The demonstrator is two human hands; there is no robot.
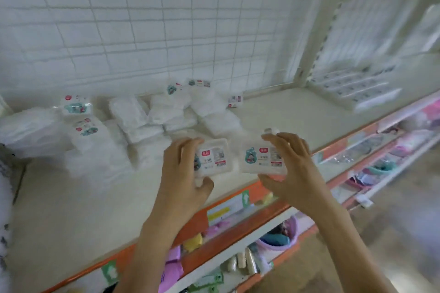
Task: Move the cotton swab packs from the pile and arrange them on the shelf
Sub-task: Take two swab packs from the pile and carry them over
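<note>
Head view: both hands are raised over the front part of the shelf (273, 112), each gripping one cotton swab pack. The left hand (183, 173) has its fingers curled over the top edge and its thumb under the bottom edge of the left pack (215, 156). The right hand (292, 164) pinches the right pack (263, 158) the same way, fingers above and thumb below. The two packs sit side by side, just apart, label sides facing the camera.

Each label carries a red square logo, a teal cartoon figure, a grey code patch and a red strip; the writing is too blurred to read.

The pile (147, 123) of remaining packs lies behind the hands, along the back edge of the shelf toward its left end, against the white wire grid (166, 31). Several packs in the pile show the same red and teal markings.
</note>
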